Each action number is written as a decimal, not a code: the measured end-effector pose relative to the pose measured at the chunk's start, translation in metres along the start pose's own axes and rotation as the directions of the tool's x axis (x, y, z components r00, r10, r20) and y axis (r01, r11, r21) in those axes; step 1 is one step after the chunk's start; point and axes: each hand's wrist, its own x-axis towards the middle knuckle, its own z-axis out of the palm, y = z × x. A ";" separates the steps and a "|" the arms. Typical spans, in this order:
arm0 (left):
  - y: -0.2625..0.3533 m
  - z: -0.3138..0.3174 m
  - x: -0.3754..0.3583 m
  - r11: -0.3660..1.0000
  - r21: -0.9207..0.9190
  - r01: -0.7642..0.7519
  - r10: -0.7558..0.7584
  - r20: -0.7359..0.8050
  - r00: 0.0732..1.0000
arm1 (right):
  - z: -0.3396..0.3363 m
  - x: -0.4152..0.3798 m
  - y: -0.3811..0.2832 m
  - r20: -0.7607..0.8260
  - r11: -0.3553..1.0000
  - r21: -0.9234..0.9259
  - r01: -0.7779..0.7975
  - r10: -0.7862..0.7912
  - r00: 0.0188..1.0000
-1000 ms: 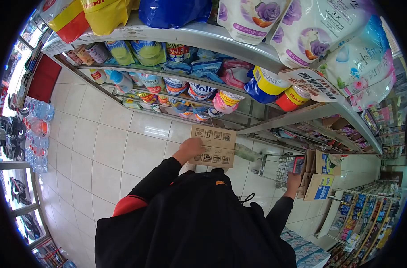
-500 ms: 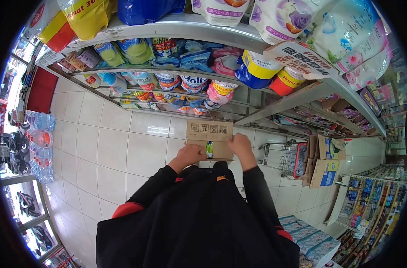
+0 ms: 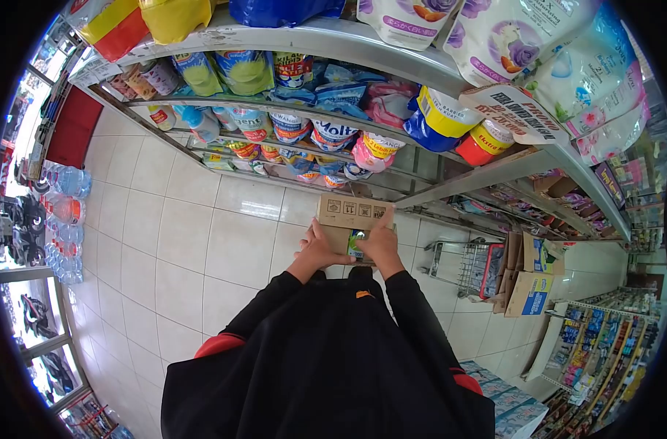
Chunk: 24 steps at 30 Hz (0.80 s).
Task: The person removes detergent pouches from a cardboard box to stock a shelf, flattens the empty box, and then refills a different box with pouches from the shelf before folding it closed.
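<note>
A brown cardboard box (image 3: 346,213) with printed symbols on its flap is in front of me, below the shelf. Part of a green item (image 3: 356,244) shows in its opening. My left hand (image 3: 317,250) lies against the box's left near side, thumb stretched to the right and fingers apart. On the right, my right hand (image 3: 379,241) rests on the box beside the green item, with a finger reaching up over the flap's right end. Its fingers are spread too.
Shelves (image 3: 304,110) of pouches rise ahead. To the right are a shopping cart (image 3: 465,267) and opened cartons (image 3: 527,293). Water bottles (image 3: 64,219) line the left, and wrapped packs (image 3: 505,402) sit at the lower right.
My right hand has moved from the box's right edge down and inward over it. The left hand has opened from a closed grip and spread along the left side. The camera view has shifted slightly.
</note>
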 end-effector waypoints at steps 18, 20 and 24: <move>0.044 0.017 0.048 0.945 0.300 0.132 -0.047 -0.276 0.960 | -0.020 -0.007 0.076 0.142 0.460 0.877 -0.140 0.032 0.989; 0.050 0.009 0.046 0.940 0.295 0.172 -0.131 -0.152 0.980 | -0.006 0.004 0.106 0.141 0.350 0.926 -0.139 0.019 0.990; 0.043 -0.004 0.036 0.974 0.189 0.121 -0.098 -0.129 0.987 | 0.010 0.014 0.139 0.241 0.200 0.947 -0.253 0.081 0.967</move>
